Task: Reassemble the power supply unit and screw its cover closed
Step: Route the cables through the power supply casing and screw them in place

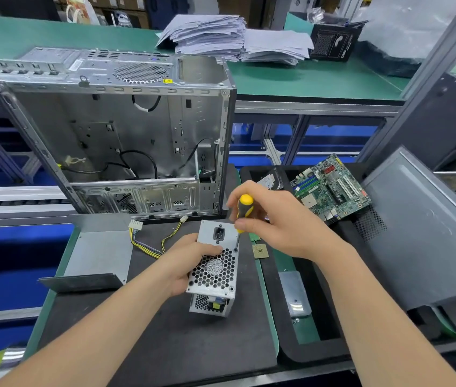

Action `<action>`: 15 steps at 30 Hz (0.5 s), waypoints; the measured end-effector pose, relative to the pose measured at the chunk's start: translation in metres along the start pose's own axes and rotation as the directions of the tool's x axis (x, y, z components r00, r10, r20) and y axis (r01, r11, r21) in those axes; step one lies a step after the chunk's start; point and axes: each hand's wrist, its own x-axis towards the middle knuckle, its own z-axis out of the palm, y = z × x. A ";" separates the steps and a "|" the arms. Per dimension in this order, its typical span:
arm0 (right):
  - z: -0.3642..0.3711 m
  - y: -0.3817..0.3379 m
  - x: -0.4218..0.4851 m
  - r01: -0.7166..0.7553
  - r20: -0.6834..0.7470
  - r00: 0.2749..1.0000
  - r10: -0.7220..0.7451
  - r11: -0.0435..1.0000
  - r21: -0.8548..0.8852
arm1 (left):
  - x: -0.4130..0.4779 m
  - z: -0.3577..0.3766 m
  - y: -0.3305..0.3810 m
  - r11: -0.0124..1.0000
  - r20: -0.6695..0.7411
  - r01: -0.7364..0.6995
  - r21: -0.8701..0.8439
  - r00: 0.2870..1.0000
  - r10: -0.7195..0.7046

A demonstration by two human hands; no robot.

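A grey metal power supply unit (215, 270) stands on end on the black mat, its honeycomb fan grille and power socket facing up. My left hand (185, 262) grips its left side, thumb on the grille's upper edge. My right hand (271, 219) holds a yellow and black screwdriver (244, 209) upright; its tip sits on a screw (235, 250) at the grille's upper right corner. Yellow and black cables (148, 247) trail from the unit to the left.
An open computer case (115, 129) stands behind the mat. A grey bent metal panel (97, 252) lies to the left. A motherboard (331, 188) leans in the black tray at right, beside a grey side panel (427, 233). A small chip (260, 251) and a plastic bag (295, 294) lie close by.
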 end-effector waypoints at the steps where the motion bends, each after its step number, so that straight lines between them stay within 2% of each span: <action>1: -0.002 -0.003 0.002 0.021 0.038 0.999 -0.020 0.999 -0.032 | 0.000 0.000 0.000 1.000 -0.008 -0.003 0.002 1.000 0.003; 5: -0.006 -0.012 0.012 0.028 0.055 0.998 -0.020 0.990 -0.142 | -0.001 0.003 0.001 1.000 -0.051 -0.003 -0.004 0.999 0.003; 11: -0.007 -0.021 0.021 -0.128 -0.096 0.990 0.106 0.957 -0.260 | 0.001 0.008 -0.006 0.998 -0.126 -0.058 -0.033 0.991 0.053; 13: -0.001 -0.025 0.026 -0.216 -0.178 0.970 0.164 0.919 -0.331 | 0.002 0.009 -0.008 0.996 -0.145 -0.085 -0.037 0.986 0.079; 15: 0.005 -0.023 0.031 -0.330 -0.262 0.931 0.253 0.892 -0.310 | 0.002 0.008 -0.009 0.992 -0.173 -0.111 -0.053 0.980 0.100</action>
